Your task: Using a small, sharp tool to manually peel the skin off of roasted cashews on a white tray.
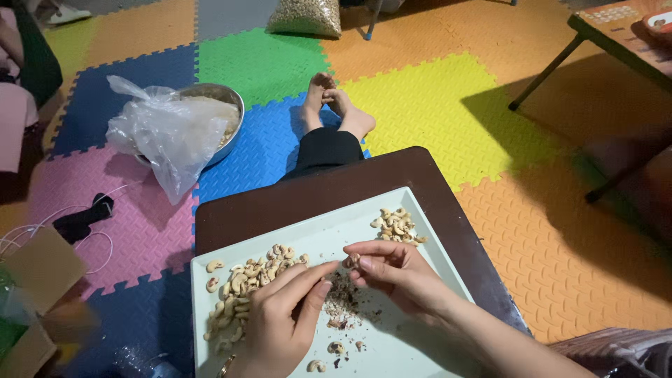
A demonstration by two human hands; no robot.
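Small pale curved cashew kernel (350,261), judged light, brittle and slippery, pinched at its ends between fingertips of left hand (280,318) and right hand (395,269), both closed on it, above flaky brown skin scraps (343,301) on pale green rectangular plastic tray (420,350).

A pale mint-green rectangular plastic tray (427,231) lies on a dark brown low worktop (294,199). On the tray, cream-beige curved cashew nuts (241,283) sit lower left of centre, beside a heap of dark brown skin flakes (343,301). The interlocking foam floor mat (448,105), ridged in texture, shows yellow, green, blue, pink and orange squares. In the upper left, a silver metal bowl (224,94) holds a clear crinkled plastic bag (164,133).
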